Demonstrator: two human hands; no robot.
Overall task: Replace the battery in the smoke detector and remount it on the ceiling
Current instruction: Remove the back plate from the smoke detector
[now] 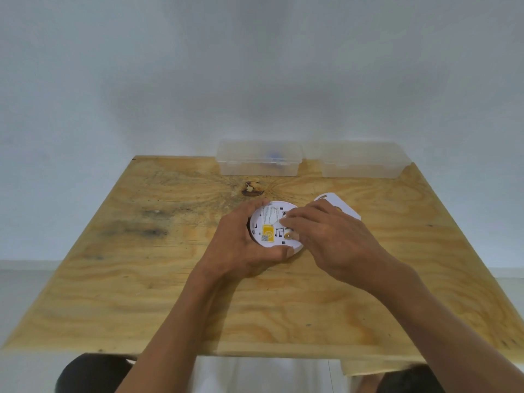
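A round white smoke detector [268, 222] lies back-side up on the plywood table [170, 279], showing a yellow label and printed text. My left hand [241, 245] wraps around its left and near rim, thumb at the front edge. My right hand [326, 236] rests over the detector's right half, fingertips pressing on a small battery [289, 234] at the battery slot; most of the battery is hidden under the fingers. The white mounting plate [340, 205] lies flat just behind my right hand, partly covered by it.
Two clear plastic boxes stand at the table's far edge against the white wall: the left box [258, 158] holds something blue, the right box [363, 160] looks empty. A dark knot [252, 190] marks the wood behind the detector.
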